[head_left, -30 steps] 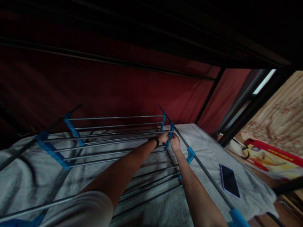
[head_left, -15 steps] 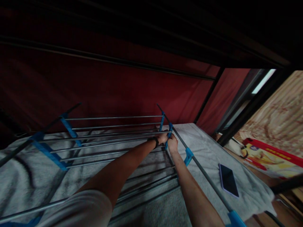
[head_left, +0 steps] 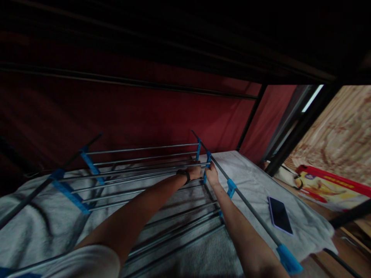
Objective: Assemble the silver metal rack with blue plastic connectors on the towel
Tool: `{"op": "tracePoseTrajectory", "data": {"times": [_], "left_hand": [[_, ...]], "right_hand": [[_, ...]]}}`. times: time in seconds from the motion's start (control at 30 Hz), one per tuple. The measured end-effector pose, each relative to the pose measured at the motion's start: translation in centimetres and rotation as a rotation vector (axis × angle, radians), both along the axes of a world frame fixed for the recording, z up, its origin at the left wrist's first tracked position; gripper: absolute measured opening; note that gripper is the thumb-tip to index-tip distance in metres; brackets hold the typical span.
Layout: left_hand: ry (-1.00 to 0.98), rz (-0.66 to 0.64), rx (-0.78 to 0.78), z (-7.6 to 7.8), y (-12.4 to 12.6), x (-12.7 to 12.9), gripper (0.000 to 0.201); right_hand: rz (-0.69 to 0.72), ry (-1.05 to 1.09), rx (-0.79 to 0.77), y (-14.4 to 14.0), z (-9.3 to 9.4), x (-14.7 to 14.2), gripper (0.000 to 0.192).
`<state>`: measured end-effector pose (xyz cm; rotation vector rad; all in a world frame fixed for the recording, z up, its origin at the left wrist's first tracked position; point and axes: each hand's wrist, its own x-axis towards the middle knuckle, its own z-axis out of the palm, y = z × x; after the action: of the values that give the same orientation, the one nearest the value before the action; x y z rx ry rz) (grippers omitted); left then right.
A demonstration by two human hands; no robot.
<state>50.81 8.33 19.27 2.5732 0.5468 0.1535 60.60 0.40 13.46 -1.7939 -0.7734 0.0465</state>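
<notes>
A rack of grey metal tubes (head_left: 139, 149) joined by blue plastic brackets (head_left: 71, 197) lies across a grey blanket (head_left: 249, 170). My left hand (head_left: 194, 171), with a black band at the wrist, is closed around a metal tube close to the rack's right side. Just right of it, my right hand (head_left: 212, 175) grips the blue bracket (head_left: 208, 159) at that tube's end. The fingertips of both hands are partly hidden. A long side pole (head_left: 253, 210) runs past my right forearm towards me, with further blue connectors on it.
A phone (head_left: 280, 215) lies on the blanket to the right. Dark bed-frame posts (head_left: 301, 129) and an overhead frame enclose the space, with a red curtain (head_left: 162, 116) behind. Beyond the bed's right edge sits a red and yellow box (head_left: 330, 187).
My left hand has slid slightly left along the tube, away from the bracket. My right hand stays at the bracket. The view has shifted a little, and the rack's left side appears farther right.
</notes>
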Motion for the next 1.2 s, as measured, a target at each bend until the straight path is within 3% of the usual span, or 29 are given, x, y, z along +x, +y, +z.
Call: {"op": "tracePoseTrajectory", "data": {"times": [0.13,0.2,0.37,0.47,0.6,0.73,1.0,1.2], "left_hand": [[0.034,-0.070,0.096,0.1,-0.6,-2.3,0.050],[0.031,-0.110,0.162,0.2,-1.3,-3.4,0.046],[0.014,-0.329,0.555,1.1,-2.2,-5.9,0.034],[-0.111,-0.298,0.690,2.0,-1.6,-6.0,0.030],[-0.155,-0.142,0.518,2.6,-0.1,-3.8,0.041],[-0.127,-0.214,0.305,3.0,0.8,-0.8,0.041],[-0.098,-0.134,0.292,3.4,0.7,1.5,0.022],[-0.104,-0.064,0.316,3.1,0.2,1.5,0.024]], "right_hand": [[-0.012,0.021,0.064,0.6,0.4,-0.3,0.042],[-0.023,0.041,0.097,0.8,0.5,-0.5,0.042],[-0.035,0.059,0.110,0.9,0.4,-0.6,0.038],[-0.029,0.047,0.113,1.0,0.5,-0.5,0.036],[-0.056,0.033,0.112,1.2,0.6,-0.4,0.034],[-0.097,0.021,0.096,1.4,0.5,-0.1,0.030],[-0.101,-0.039,0.049,1.7,0.1,1.2,0.025],[-0.086,-0.102,0.038,1.6,0.6,1.4,0.032]]}}
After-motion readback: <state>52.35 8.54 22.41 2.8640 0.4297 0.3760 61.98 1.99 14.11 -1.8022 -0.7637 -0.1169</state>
